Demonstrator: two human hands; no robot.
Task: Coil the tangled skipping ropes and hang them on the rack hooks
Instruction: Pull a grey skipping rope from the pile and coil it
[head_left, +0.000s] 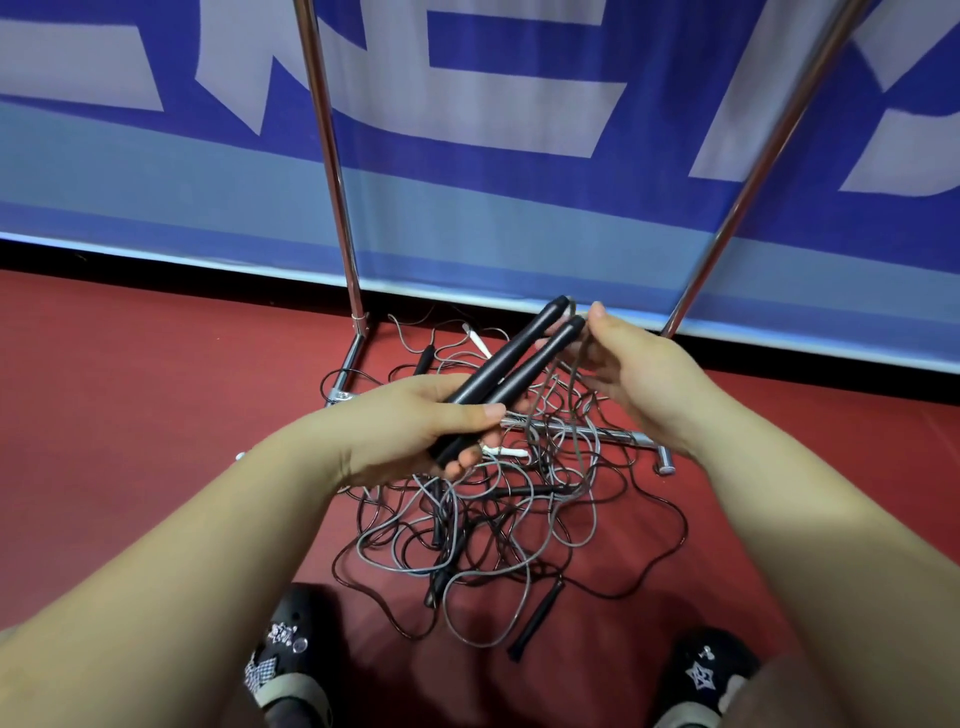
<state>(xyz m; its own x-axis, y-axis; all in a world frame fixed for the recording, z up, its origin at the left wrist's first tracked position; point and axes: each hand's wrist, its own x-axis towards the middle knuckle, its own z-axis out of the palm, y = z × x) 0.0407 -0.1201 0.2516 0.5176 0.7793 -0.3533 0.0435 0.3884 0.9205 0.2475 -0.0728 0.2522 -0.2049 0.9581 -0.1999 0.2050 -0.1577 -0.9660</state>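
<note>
Skipping-rope handles (511, 364), two black ones side by side, sit clamped in the left hand (415, 423). Right hand (631, 374) pinches the grey cord (574, 410) near their tips. Below lies the tangled rope pile (493, 519) on red floor (156, 389), between the rack (327, 156) uprights.

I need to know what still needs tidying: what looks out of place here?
A heap of ropes lies knotted on the floor around the rack's base, loose handles mixed in. Only two black handles are lifted clear.
</note>
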